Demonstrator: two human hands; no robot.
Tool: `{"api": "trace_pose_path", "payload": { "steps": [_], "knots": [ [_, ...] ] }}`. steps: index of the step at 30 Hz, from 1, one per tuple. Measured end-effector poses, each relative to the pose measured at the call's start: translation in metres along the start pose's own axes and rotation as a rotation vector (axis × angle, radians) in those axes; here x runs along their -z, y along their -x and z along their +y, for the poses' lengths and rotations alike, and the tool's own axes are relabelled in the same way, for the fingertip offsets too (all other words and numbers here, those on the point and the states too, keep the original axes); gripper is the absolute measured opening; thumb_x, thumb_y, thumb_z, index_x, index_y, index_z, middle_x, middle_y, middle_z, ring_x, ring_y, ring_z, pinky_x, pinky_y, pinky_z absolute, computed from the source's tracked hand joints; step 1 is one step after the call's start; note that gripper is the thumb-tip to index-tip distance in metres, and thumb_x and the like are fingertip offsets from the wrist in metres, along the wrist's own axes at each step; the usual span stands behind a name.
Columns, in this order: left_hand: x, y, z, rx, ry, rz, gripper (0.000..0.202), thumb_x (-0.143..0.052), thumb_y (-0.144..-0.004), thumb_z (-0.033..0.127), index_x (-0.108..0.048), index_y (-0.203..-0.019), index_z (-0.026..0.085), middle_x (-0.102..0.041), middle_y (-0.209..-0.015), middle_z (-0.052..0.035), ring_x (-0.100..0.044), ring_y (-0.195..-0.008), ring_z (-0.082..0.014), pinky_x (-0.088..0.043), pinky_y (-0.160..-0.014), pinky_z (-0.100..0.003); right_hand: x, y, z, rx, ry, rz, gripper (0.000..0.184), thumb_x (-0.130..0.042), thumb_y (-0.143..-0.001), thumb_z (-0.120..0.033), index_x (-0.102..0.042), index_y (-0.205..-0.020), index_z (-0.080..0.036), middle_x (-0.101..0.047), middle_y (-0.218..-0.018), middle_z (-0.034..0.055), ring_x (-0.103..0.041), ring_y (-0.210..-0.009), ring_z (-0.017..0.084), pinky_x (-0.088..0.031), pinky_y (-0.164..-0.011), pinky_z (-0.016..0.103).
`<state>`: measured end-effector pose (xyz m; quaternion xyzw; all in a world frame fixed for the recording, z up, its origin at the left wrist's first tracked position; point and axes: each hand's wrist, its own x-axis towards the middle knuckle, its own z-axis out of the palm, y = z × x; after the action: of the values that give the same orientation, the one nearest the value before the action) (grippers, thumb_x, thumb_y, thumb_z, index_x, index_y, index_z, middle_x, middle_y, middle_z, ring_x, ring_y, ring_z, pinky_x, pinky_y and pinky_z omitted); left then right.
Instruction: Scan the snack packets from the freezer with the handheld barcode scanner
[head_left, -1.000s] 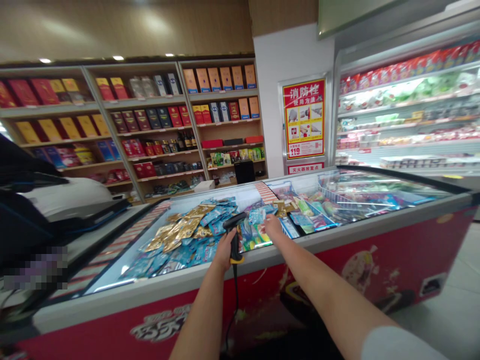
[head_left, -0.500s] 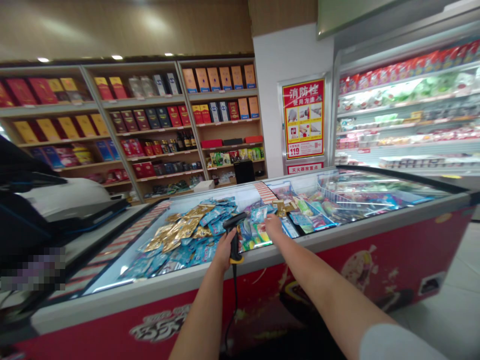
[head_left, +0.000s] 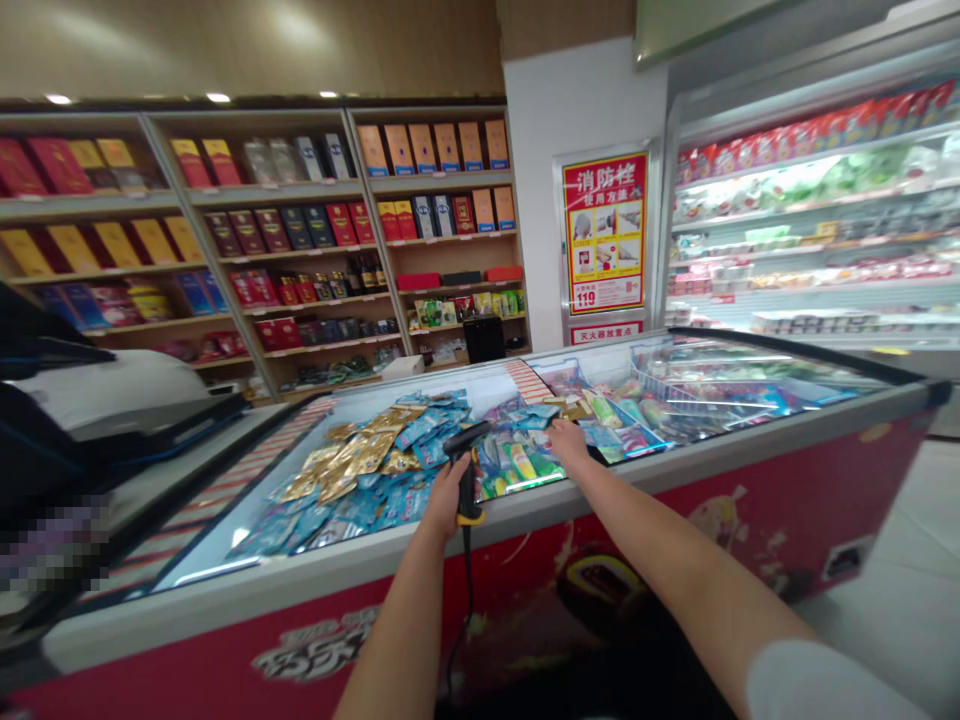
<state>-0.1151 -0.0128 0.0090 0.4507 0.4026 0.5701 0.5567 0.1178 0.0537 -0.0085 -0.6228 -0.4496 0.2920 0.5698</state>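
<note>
In the head view, my left hand (head_left: 448,497) is wrapped around the grip of a black barcode scanner (head_left: 466,438). Yellow trim shows at the scanner's base, and a cable hangs down from it. My right hand (head_left: 568,443) is closed at the edge of a blue ice cream packet (head_left: 535,416), over the glass-topped chest freezer; the fingertips are partly hidden. Left of the scanner is a heap of gold packets (head_left: 367,450) and blue packets (head_left: 401,497). Green and yellow packets (head_left: 521,462) lie below the right hand's packet.
The freezer's front rim (head_left: 420,535) runs across in front of me. At left stands a counter with dark equipment (head_left: 180,425). Behind are shelves of boxed goods (head_left: 300,230), a red fire-hydrant poster (head_left: 606,235) and a lit open refrigerator (head_left: 817,230).
My right hand has moved slightly right and up the view, the blue packet shifting along with it and tilting flatter. My left hand keeps the scanner in nearly the same place.
</note>
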Motion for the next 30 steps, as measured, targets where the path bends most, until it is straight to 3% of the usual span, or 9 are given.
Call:
{"api": "trace_pose_path", "payload": {
  "steps": [4,8,12,16,18,20,22,25,30],
  "knots": [
    [-0.001,-0.001,0.0,-0.01,0.024,-0.046,0.045,-0.074,-0.065,0.051,-0.06,-0.086,0.014,-0.062,-0.064,-0.0009,-0.051,-0.045,-0.0092,-0.04,-0.041,-0.021,0.055,0.002,0.007,0.327,0.623,0.06,0.033,-0.053,-0.085,-0.018,-0.062,-0.116,-0.017,-0.063,-0.12,0.0131,-0.052,-0.121,0.027,-0.037,-0.103,0.038],
    [-0.002,0.0,0.001,0.006,0.025,-0.029,0.044,-0.074,-0.065,0.051,-0.059,-0.083,0.015,-0.062,-0.063,-0.0004,-0.051,-0.044,-0.0092,-0.04,-0.04,-0.021,0.088,0.0,0.012,0.238,1.038,-0.04,0.05,-0.058,-0.084,-0.043,-0.058,-0.127,-0.017,-0.054,-0.134,0.0173,-0.047,-0.126,0.034,-0.036,-0.101,0.044],
    [-0.003,0.001,0.0,-0.007,0.022,-0.027,0.042,-0.073,-0.066,0.051,-0.059,-0.082,0.015,-0.062,-0.063,-0.0004,-0.051,-0.044,-0.0091,-0.04,-0.04,-0.021,0.096,-0.002,0.011,0.193,1.077,-0.149,0.041,-0.039,-0.094,-0.035,-0.067,-0.113,-0.013,-0.066,-0.114,0.0191,-0.059,-0.11,0.029,-0.041,-0.092,0.038],
    [-0.002,0.001,-0.001,-0.014,0.025,-0.03,0.041,-0.073,-0.067,0.05,-0.059,-0.082,0.015,-0.062,-0.064,-0.0004,-0.051,-0.045,-0.0092,-0.042,-0.041,-0.021,0.1,-0.012,-0.004,0.117,0.909,0.135,0.047,-0.026,-0.096,-0.024,-0.069,-0.106,-0.011,-0.068,-0.106,0.0186,-0.062,-0.1,0.027,-0.043,-0.083,0.034],
    [-0.003,0.003,0.0,-0.022,0.017,-0.032,0.041,-0.073,-0.067,0.051,-0.059,-0.082,0.015,-0.062,-0.064,-0.0004,-0.051,-0.045,-0.0092,-0.042,-0.042,-0.021,0.096,-0.022,-0.015,0.102,0.797,0.29,0.053,-0.018,-0.097,-0.025,-0.067,-0.11,-0.011,-0.067,-0.107,0.0174,-0.062,-0.099,0.027,-0.043,-0.081,0.033],
    [-0.004,0.005,0.0,-0.029,0.0,-0.037,0.041,-0.072,-0.067,0.051,-0.059,-0.08,0.015,-0.062,-0.065,-0.0006,-0.052,-0.045,-0.0093,-0.042,-0.042,-0.022,0.085,-0.031,-0.023,0.151,0.739,0.322,0.054,-0.016,-0.097,-0.026,-0.065,-0.115,-0.012,-0.065,-0.113,0.0166,-0.059,-0.103,0.027,-0.043,-0.085,0.033],
    [-0.005,0.007,0.001,-0.03,-0.016,-0.043,0.041,-0.072,-0.067,0.052,-0.058,-0.079,0.015,-0.062,-0.065,-0.0008,-0.052,-0.045,-0.0095,-0.042,-0.042,-0.022,0.068,-0.037,-0.025,0.214,0.746,0.22,0.05,-0.021,-0.097,-0.029,-0.065,-0.117,-0.014,-0.058,-0.127,0.0153,-0.054,-0.114,0.026,-0.04,-0.095,0.033],
    [-0.006,0.011,0.002,-0.039,-0.021,-0.041,0.04,-0.072,-0.068,0.051,-0.059,-0.082,0.015,-0.062,-0.066,-0.0009,-0.052,-0.046,-0.0098,-0.043,-0.043,-0.022,0.036,-0.039,-0.02,0.142,0.786,-0.02,0.052,-0.03,-0.095,-0.046,-0.062,-0.124,-0.017,-0.046,-0.142,0.0142,-0.046,-0.126,0.03,-0.035,-0.103,0.038],
    [-0.004,0.013,0.001,0.0,-0.092,-0.045,0.041,-0.07,-0.069,0.054,-0.06,-0.077,0.015,-0.061,-0.06,-0.0016,-0.052,-0.045,-0.0108,-0.042,-0.042,-0.022,-0.005,-0.039,-0.008,0.03,0.884,-0.172,0.102,-0.046,-0.068,-0.084,-0.021,-0.151,-0.03,-0.004,-0.16,0.0096,-0.009,-0.14,0.049,-0.02,-0.103,0.068]
  ]
}}
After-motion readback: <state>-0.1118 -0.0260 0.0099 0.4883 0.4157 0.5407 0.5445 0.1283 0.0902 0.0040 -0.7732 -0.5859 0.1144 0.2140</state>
